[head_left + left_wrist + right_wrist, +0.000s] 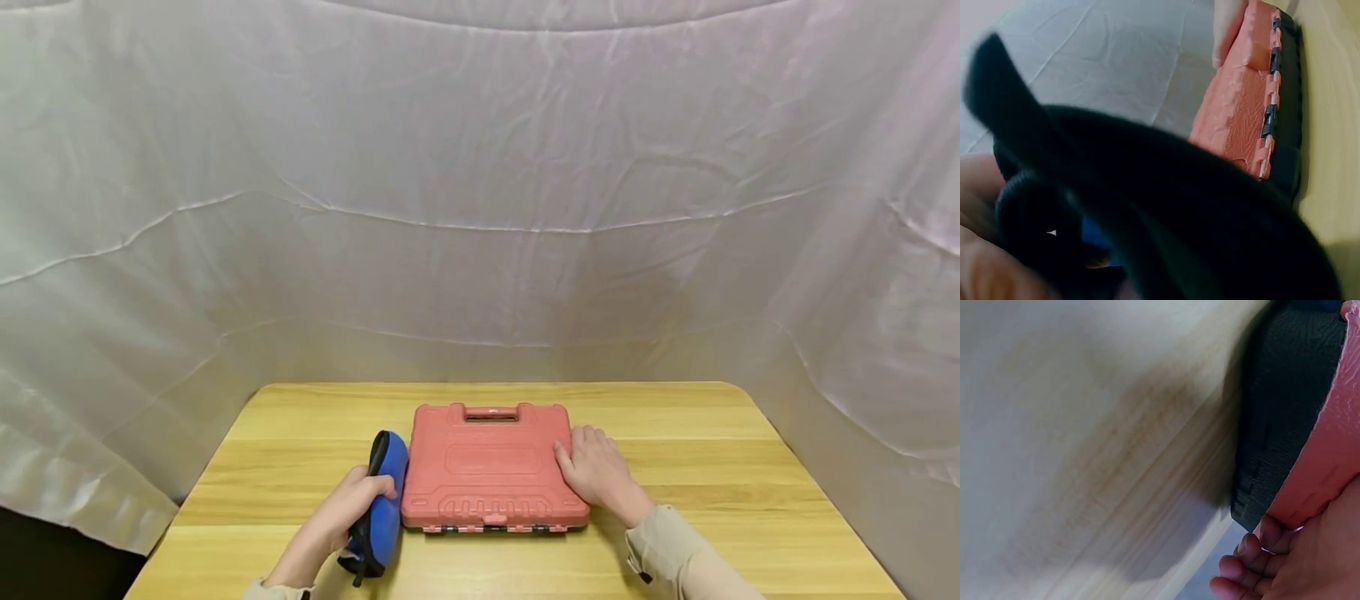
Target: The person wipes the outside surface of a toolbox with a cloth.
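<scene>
Blue and black, the pouch (386,525) is held in my left grip (347,510), just left of the case (491,462), whose right edge I'd brace lightly with the relaxed right grip (597,467) resting there.

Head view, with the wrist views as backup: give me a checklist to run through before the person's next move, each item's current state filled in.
1. Left hand has a grip on the blue and black pouch: ok.
2. Right hand touches the red case: ok, at its right edge, thumb on the lid.
3. Case lies flat, wholly on the wooden table: ok.
4. Case lid is down: ok, no gap shows along the near edge.
5. Pouch is apart from the case: cannot tell; it sits right beside the left edge.
6. Pouch is zipped: cannot tell; the left wrist view is dark and blurred there.
</scene>
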